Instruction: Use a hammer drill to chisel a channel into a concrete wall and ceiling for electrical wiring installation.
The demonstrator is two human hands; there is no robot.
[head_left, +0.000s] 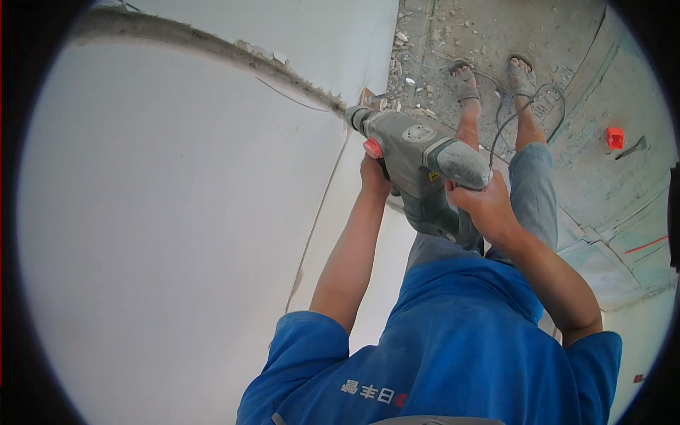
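A dusty grey-green rotary hammer drill point(418, 152) is held level across my front, its chuck end close against the white wall point(191, 191). My right hand point(490, 209) is wrapped round the rear handle. Under the front of the body, near a red knob point(372, 147), my left hand point(374, 174) supports the tool; its fingers are mostly hidden behind the housing. At the chuck end, a rough chiselled groove point(212, 49) runs along the wall toward the upper left. The bit itself cannot be made out.
Rubble point(425, 92) lies along the wall's foot. A grey cable point(520, 110) loops over the floor around my sandalled feet point(523, 76). On the floor to the right are a red box point(615, 138) and a flat chisel bit point(632, 147).
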